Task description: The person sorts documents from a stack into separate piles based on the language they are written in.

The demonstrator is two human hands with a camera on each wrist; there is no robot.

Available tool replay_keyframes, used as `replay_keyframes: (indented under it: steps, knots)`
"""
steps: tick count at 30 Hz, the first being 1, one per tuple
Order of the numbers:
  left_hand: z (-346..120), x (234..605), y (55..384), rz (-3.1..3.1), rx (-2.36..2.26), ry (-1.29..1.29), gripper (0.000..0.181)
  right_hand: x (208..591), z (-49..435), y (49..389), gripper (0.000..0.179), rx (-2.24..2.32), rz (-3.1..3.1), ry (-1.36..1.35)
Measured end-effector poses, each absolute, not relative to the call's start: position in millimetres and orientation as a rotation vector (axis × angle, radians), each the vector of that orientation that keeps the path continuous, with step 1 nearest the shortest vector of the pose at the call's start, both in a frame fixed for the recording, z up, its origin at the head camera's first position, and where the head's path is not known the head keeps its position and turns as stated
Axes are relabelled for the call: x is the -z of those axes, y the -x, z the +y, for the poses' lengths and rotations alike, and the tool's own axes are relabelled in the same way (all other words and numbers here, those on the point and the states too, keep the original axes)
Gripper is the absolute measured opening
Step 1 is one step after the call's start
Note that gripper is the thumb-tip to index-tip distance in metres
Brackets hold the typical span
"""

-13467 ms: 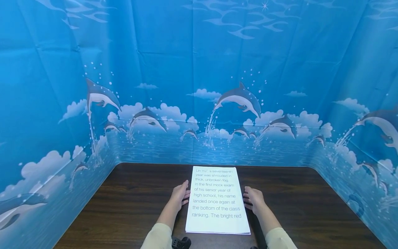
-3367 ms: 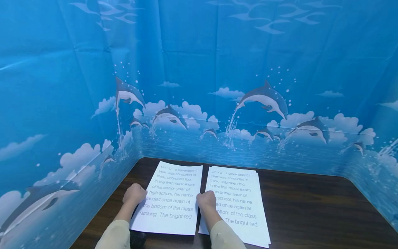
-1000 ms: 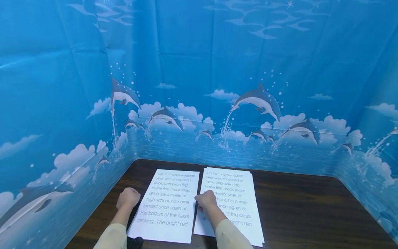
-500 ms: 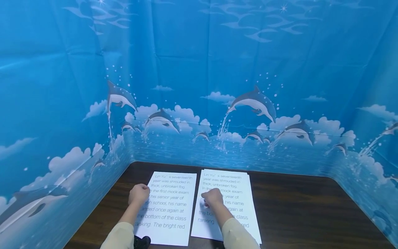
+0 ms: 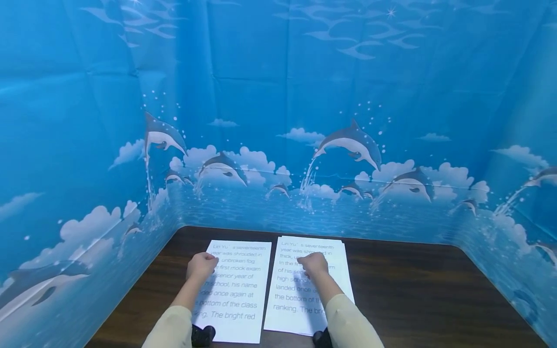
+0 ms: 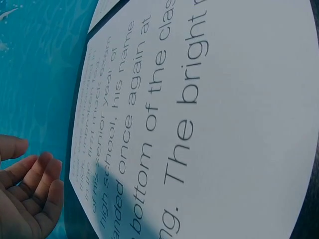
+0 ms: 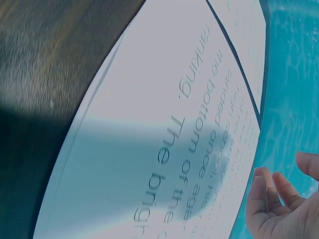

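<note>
Two lots of white paper printed with large English text lie side by side. The left sheet of paper (image 5: 230, 326) lies flat; the right stack of paper (image 5: 285, 316) shows a slightly offset sheet at its edge. My left hand (image 5: 201, 267) hovers over the left sheet's upper left side. In the left wrist view this hand (image 6: 31, 196) has loosely bent fingers and holds nothing. Above the upper part of the right stack is my right hand (image 5: 315, 266), casting a shadow on it. The right wrist view shows that hand (image 7: 279, 211) loosely bent, its palm holding nothing.
The dark wood-grain table (image 5: 417, 290) extends to the right of the papers. A blue dolphin-print curtain (image 5: 278, 96) encloses the back and both sides. Black wrist devices (image 5: 203, 335) sit below the sleeves.
Earlier the paper formed one central stack; later both hands held the left sheet beside the stack. They have since let go, and the right hand has moved right over the stack.
</note>
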State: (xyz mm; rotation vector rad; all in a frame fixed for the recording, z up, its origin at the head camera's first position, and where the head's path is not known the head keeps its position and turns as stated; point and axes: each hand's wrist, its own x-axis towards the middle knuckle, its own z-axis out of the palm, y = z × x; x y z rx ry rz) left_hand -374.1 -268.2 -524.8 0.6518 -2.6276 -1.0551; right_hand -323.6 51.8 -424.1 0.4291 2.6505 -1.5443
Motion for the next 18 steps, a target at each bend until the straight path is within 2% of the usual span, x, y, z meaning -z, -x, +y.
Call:
replay_keyframes:
  steps: [7, 14, 18]
  knots:
    - [-257, 515, 374, -2.666, 1.032, -0.562, 0.032, 423, 66, 326, 0.031, 1.535, 2.688, -0.42]
    - [-234, 477, 354, -2.671, 1.171, -0.524, 0.033, 421, 75, 329, 0.034, 1.553, 2.663, -0.527]
    - [-229, 482, 359, -2.68, 1.163, -0.508, 0.032, 428, 80, 336, 0.035, 1.527, 2.677, -0.589]
